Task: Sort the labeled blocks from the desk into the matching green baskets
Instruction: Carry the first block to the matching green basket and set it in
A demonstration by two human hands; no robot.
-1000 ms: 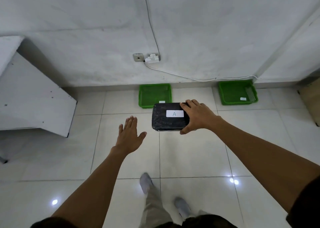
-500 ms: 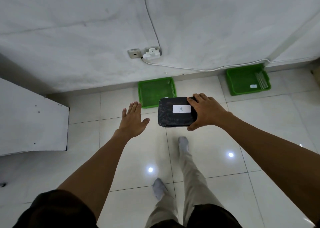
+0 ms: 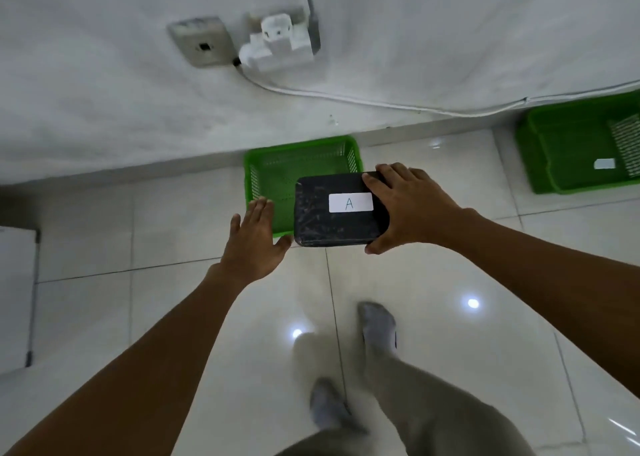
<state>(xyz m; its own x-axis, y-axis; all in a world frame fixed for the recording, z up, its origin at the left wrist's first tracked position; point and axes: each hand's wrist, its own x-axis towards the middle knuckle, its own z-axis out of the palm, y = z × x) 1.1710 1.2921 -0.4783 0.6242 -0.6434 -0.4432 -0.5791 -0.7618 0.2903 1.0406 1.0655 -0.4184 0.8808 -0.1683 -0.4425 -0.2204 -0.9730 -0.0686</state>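
A black block (image 3: 325,225) with a white label reading "A" is held flat in the air by my right hand (image 3: 407,208), which grips its right end. The block hovers over the near right part of a green basket (image 3: 277,175) that stands on the floor against the wall. My left hand (image 3: 254,244) is open with fingers spread, just left of the block, its thumb close to the block's near left corner. A second green basket (image 3: 568,151) with a white label and a pale grid-like item inside stands at the far right.
A white wall with a socket plate (image 3: 202,42), a white plug (image 3: 277,45) and a cable (image 3: 381,101) rises behind the baskets. A white desk panel (image 3: 15,296) is at the left edge. My legs and socked feet (image 3: 377,320) are on the glossy tiled floor.
I have walked closer to the wall; the baskets look larger. The block moved forward over the left basket's near edge, and my left hand came nearer to the block.
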